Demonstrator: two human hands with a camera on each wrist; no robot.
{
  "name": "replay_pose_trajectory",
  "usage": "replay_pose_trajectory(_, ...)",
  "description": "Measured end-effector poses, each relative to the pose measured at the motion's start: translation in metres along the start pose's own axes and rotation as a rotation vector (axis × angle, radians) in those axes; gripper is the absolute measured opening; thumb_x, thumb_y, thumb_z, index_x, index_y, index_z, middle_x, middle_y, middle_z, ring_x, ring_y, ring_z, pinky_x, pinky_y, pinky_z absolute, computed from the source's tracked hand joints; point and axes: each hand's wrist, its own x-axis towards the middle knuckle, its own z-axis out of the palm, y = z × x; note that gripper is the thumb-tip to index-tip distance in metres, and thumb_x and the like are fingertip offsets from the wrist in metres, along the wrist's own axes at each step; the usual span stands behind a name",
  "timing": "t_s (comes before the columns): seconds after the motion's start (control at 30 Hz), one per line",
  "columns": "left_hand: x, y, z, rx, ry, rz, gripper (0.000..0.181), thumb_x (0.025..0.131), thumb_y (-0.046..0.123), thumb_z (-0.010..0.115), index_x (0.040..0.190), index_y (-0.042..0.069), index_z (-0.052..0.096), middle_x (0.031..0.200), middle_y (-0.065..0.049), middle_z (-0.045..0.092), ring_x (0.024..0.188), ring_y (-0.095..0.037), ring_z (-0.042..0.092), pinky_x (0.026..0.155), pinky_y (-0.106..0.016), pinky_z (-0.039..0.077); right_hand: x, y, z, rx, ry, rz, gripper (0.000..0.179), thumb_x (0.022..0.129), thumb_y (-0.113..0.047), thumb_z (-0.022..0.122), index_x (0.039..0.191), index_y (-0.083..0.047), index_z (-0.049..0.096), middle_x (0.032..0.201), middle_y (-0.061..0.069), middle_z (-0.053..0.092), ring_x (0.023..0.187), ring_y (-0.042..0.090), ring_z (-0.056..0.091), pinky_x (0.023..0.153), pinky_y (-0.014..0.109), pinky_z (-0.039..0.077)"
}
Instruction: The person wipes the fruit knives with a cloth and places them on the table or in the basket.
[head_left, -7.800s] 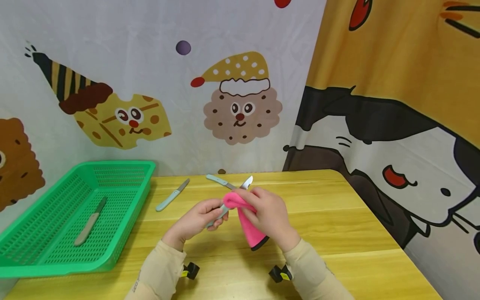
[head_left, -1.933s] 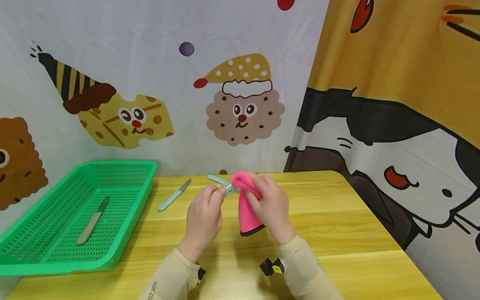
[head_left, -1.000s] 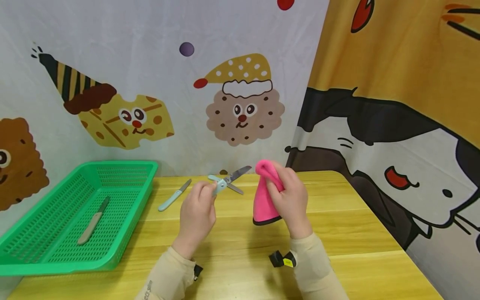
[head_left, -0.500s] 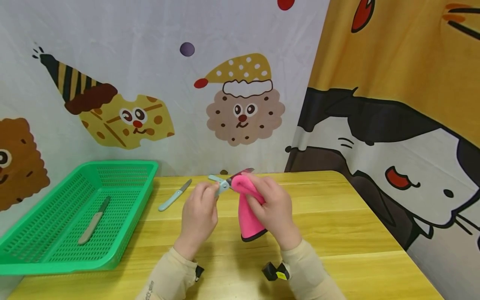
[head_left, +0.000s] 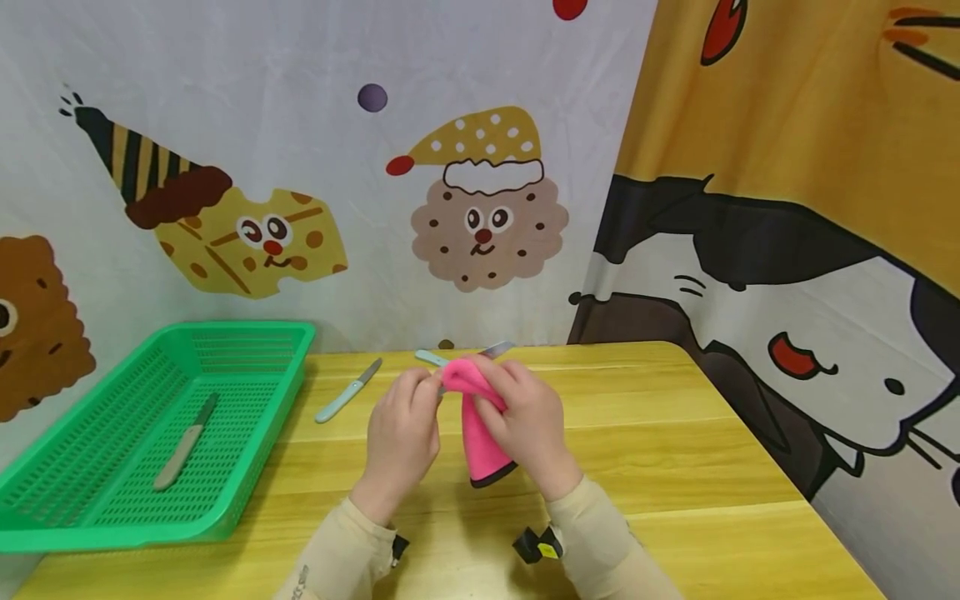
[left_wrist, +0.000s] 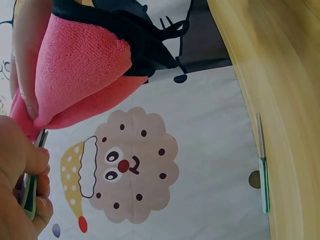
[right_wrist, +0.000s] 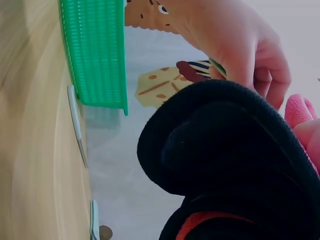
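My left hand [head_left: 401, 433] grips a folding knife by its pale blue-green handle, which shows between the fingers in the left wrist view. The tip of that knife's blade [head_left: 498, 349] points up and to the right. A pink cloth [head_left: 483, 450] with a black border is folded over the blade near the handle, and my right hand [head_left: 528, 421] pinches it there. The cloth's loose end hangs below the right hand. In the right wrist view its black side [right_wrist: 225, 130] fills much of the picture. The middle of the blade is hidden under the cloth.
A green plastic basket [head_left: 288, 396] stands at the left, with a beige-handled knife [head_left: 178, 457] inside. On the wooden table [head_left: 675, 467] lies a pale blue knife [head_left: 348, 392]. Another blue-handled knife [head_left: 429, 357] is partly hidden behind the hands. A printed curtain hangs behind.
One second ago the cloth was off the blade. Since then my right hand has brought it leftward, over the blade and down to the handle. The left hand has stayed nearly in place.
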Motion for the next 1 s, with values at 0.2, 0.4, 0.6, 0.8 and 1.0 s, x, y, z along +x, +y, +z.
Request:
replay_pose_trajectory(0.2, 0.001, 0.001, -0.001, -0.003, 0.002, -0.002, 0.016, 0.092, -0.002, 0.058, 0.109, -0.003, 0.059, 0.094, -0.015, 0.057, 0.067, -0.028, 0.056, 0.05, -0.037, 0.048, 0.001, 0.009, -0.006, -0.022, 0.018, 0.054, 0.04, 0.083, -0.016, 0.077, 0.122, -0.019, 0.068, 0.083, 0.004, 0.062, 0.06, 0.016, 0.054, 0.046, 0.03, 0.043)
replay_pose_trajectory(0.4, 0.001, 0.002, -0.001, -0.004, 0.003, -0.012, 0.017, 0.093, 0.0, 0.059, 0.109, -0.003, 0.059, 0.095, -0.015, 0.058, 0.068, -0.028, 0.056, 0.051, -0.036, 0.048, 0.004, 0.018, -0.015, -0.02, 0.025, 0.103, 0.039, 0.084, -0.013, 0.073, 0.123, -0.019, 0.068, 0.085, 0.004, 0.063, 0.064, 0.017, 0.055, 0.047, 0.03, 0.042)
replay_pose_trajectory(0.6, 0.0, 0.002, -0.002, -0.016, 0.004, -0.016, 0.021, 0.089, -0.002, 0.063, 0.11, -0.003, 0.059, 0.095, -0.016, 0.058, 0.069, -0.028, 0.057, 0.052, -0.037, 0.049, 0.006, 0.026, -0.022, -0.033, 0.026, 0.121, 0.038, 0.085, -0.014, 0.07, 0.123, -0.019, 0.068, 0.085, 0.005, 0.063, 0.065, 0.02, 0.055, 0.048, 0.033, 0.043)
replay_pose_trajectory(0.8, -0.001, 0.003, -0.003, -0.049, -0.019, -0.022, 0.024, 0.087, -0.006, 0.066, 0.11, -0.003, 0.059, 0.096, -0.015, 0.057, 0.069, -0.028, 0.057, 0.053, -0.037, 0.05, 0.005, 0.033, -0.03, -0.037, 0.029, 0.131, 0.038, 0.085, -0.013, 0.07, 0.122, -0.019, 0.068, 0.084, 0.005, 0.061, 0.063, 0.019, 0.053, 0.046, 0.032, 0.04)
replay_pose_trajectory(1.0, -0.004, 0.002, -0.006, -0.063, -0.031, -0.038, 0.037, 0.078, -0.014, 0.074, 0.111, -0.003, 0.058, 0.098, -0.017, 0.058, 0.07, -0.029, 0.06, 0.053, -0.037, 0.051, 0.0, 0.04, -0.035, -0.047, 0.022, 0.122, 0.039, 0.085, -0.013, 0.072, 0.123, -0.019, 0.068, 0.087, 0.004, 0.063, 0.066, 0.019, 0.054, 0.047, 0.033, 0.042)
